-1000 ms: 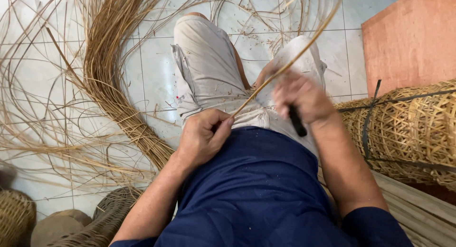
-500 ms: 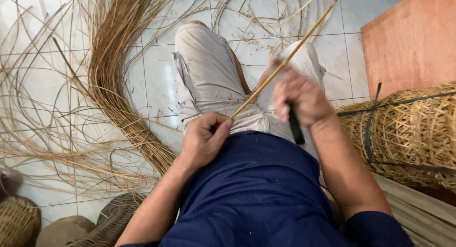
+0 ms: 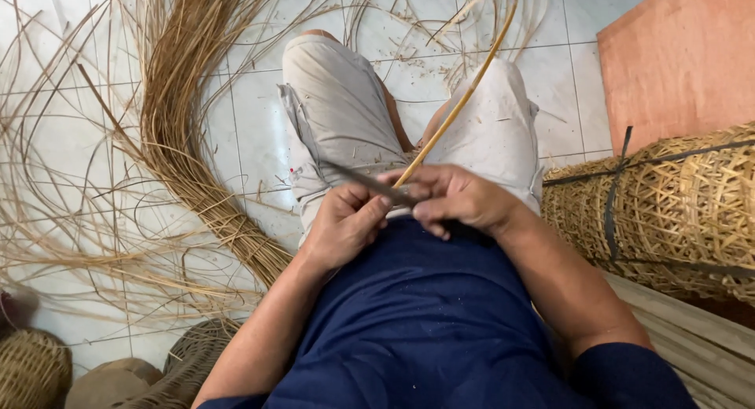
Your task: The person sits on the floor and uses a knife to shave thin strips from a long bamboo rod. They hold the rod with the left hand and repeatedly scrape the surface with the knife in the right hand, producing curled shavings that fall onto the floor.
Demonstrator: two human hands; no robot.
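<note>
While your fingertips [image 3: 370, 198] pinch the near end of the rattan strip [image 3: 460, 98], both hands sit together just above your lap. Your left hand [image 3: 346, 224] is closed on that end of the strip, thumb and fingers pressed against it. Your right hand [image 3: 460, 198] is wrapped shut around the knife [image 3: 366, 182], whose thin grey blade points left across the strip right at your left fingers; its handle is hidden in your fist.

From there the strip runs up and away between your knees, over the pale shorts [image 3: 346, 118], and bends gently near its far tip. It looks light, springy and smooth, stiff enough to hold its own line yet likely to whip or slide if gripped loosely, so hold it close to the blade where it flexes least.

Further out, a thick bundle of rattan strands [image 3: 185, 118] curves over the white tiled floor [image 3: 236, 126] on your left. A rolled woven mat [image 3: 676, 204] bound with dark straps lies at your right, with an orange board [image 3: 676, 59] behind it.
</note>
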